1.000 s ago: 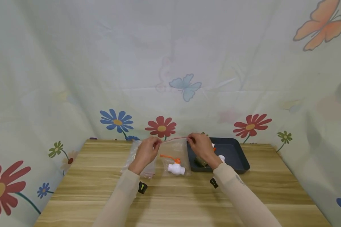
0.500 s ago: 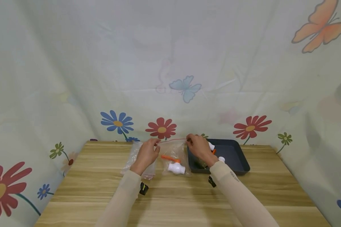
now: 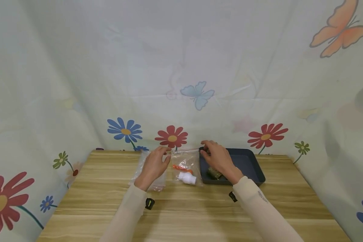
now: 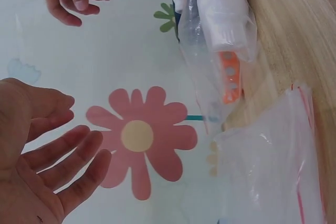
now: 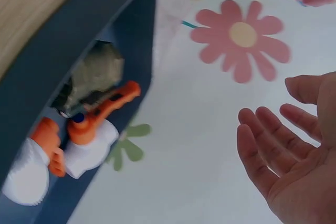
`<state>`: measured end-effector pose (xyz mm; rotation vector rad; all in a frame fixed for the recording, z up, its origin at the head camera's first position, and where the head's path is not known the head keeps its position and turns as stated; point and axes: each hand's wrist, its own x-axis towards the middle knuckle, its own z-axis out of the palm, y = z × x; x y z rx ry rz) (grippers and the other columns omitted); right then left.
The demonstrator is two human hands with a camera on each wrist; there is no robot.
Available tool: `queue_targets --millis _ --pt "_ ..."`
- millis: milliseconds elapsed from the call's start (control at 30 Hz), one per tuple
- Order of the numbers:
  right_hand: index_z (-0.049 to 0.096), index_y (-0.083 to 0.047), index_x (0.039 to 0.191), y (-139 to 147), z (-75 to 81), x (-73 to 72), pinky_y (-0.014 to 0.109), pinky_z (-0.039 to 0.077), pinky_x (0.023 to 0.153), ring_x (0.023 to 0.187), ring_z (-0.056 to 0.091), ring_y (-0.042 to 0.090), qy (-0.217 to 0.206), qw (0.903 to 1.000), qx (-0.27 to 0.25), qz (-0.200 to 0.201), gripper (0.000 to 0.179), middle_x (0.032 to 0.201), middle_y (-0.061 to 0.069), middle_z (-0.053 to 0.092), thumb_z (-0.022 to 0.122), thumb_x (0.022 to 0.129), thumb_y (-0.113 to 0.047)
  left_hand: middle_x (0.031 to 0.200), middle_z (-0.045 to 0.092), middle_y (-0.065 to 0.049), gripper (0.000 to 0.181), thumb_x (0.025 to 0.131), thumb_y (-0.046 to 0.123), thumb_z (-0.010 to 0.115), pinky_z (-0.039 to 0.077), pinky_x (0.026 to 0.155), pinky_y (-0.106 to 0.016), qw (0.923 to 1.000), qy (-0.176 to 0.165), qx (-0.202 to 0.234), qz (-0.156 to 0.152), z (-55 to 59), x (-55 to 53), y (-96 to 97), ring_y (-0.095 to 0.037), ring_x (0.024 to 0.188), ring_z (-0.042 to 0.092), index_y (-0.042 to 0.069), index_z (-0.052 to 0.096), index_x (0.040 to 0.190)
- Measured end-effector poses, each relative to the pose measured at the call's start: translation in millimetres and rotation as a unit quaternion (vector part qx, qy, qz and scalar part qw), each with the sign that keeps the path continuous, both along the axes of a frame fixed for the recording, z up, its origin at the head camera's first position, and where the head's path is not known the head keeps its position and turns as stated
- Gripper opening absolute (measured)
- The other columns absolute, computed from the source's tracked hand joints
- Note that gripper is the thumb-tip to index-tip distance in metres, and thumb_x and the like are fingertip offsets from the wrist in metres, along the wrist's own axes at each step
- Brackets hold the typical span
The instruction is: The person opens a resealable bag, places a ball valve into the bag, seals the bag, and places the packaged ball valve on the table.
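A clear zip bag [image 3: 191,158] lies on the table between my hands, its red-lined edge toward the wall. Inside it is a white ball valve [image 3: 187,178] with an orange handle [image 4: 230,80]. My left hand [image 3: 153,164] hovers by the bag's upper left corner, over a stack of clear zip bags [image 4: 262,174]. Near the upper right corner is my right hand [image 3: 218,158], above the edge of a dark tray [image 3: 245,163]. In the wrist views both hands have loosely bent fingers and hold nothing.
In the tray sit white valves with orange handles [image 5: 94,145] and a blurred olive-coloured piece [image 5: 97,72]. A flower-printed cloth [image 3: 181,67] rises behind the wooden table [image 3: 184,215].
Both hands have let go of the bag's edge, which they held raised before. The bag has settled flatter over the valve. My right hand has opened and shifted slightly right.
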<state>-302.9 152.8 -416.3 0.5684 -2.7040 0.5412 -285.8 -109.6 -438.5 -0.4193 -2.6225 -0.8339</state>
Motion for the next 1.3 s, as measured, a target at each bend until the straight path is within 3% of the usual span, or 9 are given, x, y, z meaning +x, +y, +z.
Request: queue_targets --millis 167,300,400,567,700,933,1300 --pt "0.057 -0.015 0.134 4.0 12.0 21.6 0.043 0.056 0.075 0.099 0.067 0.023 0.022 0.9997 -0.005 0.014 0.041 0.117 0.006 0.065 0.063 0.096 -0.03 0.117 0.067 -0.006 0.029 0.091 0.018 0.069 0.056 0.081 -0.044 0.9996 0.023 -0.01 -0.011 7.9 14.2 -2.8 -0.025 0.098 0.066 0.013 0.067 0.12" --pt "0.057 -0.014 0.133 5.7 18.8 37.3 0.043 0.056 0.076 0.099 0.067 0.023 0.046 0.9986 -0.011 0.023 0.042 0.12 0.007 0.064 0.065 0.095 -0.031 0.123 0.066 -0.006 0.031 0.091 0.021 0.069 0.055 0.087 -0.045 0.9981 0.046 -0.029 -0.027 11.8 26.8 -5.7 -0.027 0.109 0.065 0.014 0.066 0.122" --pt "0.059 -0.013 0.131 7.5 22.7 47.2 0.044 0.056 0.076 0.099 0.067 0.026 0.078 0.9962 -0.009 0.037 0.042 0.122 0.007 0.063 0.067 0.093 -0.03 0.129 0.064 -0.006 0.035 0.091 0.023 0.07 0.054 0.092 -0.046 0.9962 0.06 -0.046 -0.042 11.2 35.0 -8.2 -0.027 0.118 0.062 0.014 0.065 0.124" --pt "0.064 -0.014 0.126 9.6 24.2 63.0 0.048 0.055 0.082 0.098 0.066 0.03 0.139 0.9879 0.015 0.067 0.043 0.122 0.01 0.063 0.073 0.088 -0.03 0.128 0.064 -0.005 0.039 0.088 0.027 0.073 0.054 0.092 -0.045 0.9916 0.081 -0.085 -0.054 8.9 48.4 -15.2 -0.026 0.117 0.063 0.014 0.066 0.125" --pt "0.065 -0.014 0.125 10.1 23.3 74.9 0.049 0.054 0.088 0.103 0.065 0.029 0.155 0.9846 0.025 0.078 0.043 0.121 0.009 0.064 0.074 0.087 -0.032 0.127 0.065 -0.005 0.043 0.087 0.031 0.073 0.053 0.095 -0.044 0.9882 0.088 -0.112 -0.057 8.3 57.3 -22.1 -0.025 0.116 0.063 0.015 0.065 0.126" --pt "0.066 -0.012 0.122 11.9 18.0 91.2 0.05 0.054 0.089 0.107 0.065 0.028 0.166 0.9814 0.025 0.094 0.044 0.123 0.008 0.064 0.078 0.084 -0.03 0.125 0.066 -0.003 0.041 0.085 0.027 0.074 0.052 0.098 -0.042 0.988 0.055 -0.138 -0.039 -4.9 61.5 -39.0 -0.023 0.117 0.061 0.015 0.066 0.123" --pt "0.065 -0.016 0.124 12.2 11.7 95.8 0.046 0.055 0.086 0.106 0.065 0.026 0.152 0.9822 0.04 0.103 0.045 0.122 0.006 0.063 0.078 0.084 -0.031 0.123 0.066 -0.007 0.04 0.083 0.025 0.074 0.051 0.095 -0.047 0.9853 -0.023 -0.165 -0.037 -31.8 56.7 -58.0 -0.028 0.115 0.062 0.014 0.066 0.121"
